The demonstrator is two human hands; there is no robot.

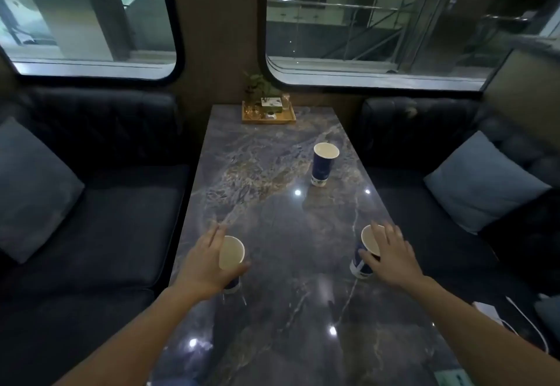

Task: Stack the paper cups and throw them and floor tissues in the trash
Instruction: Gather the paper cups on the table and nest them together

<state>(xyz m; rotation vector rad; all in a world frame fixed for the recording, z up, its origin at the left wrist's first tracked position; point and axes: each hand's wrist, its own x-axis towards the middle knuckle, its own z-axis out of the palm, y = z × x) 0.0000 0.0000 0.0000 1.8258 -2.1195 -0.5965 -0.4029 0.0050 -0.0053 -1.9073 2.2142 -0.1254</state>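
Observation:
Three blue paper cups with cream insides stand upright on a dark marble table (272, 228). My left hand (206, 264) wraps around the near left cup (231, 253), thumb in front and fingers behind it. My right hand (391, 256) closes around the near right cup (368, 241) from its right side, with the thumb across the blue wall. The far cup (323, 162) stands alone further back on the right half of the table. No tissues or trash bin are in view.
A wooden tray (268, 119) with a small plant, glasses and a box sits at the table's far end under the windows. Dark sofas with blue cushions (481, 182) flank the table. A white charger and cable (491, 313) lie on the right seat.

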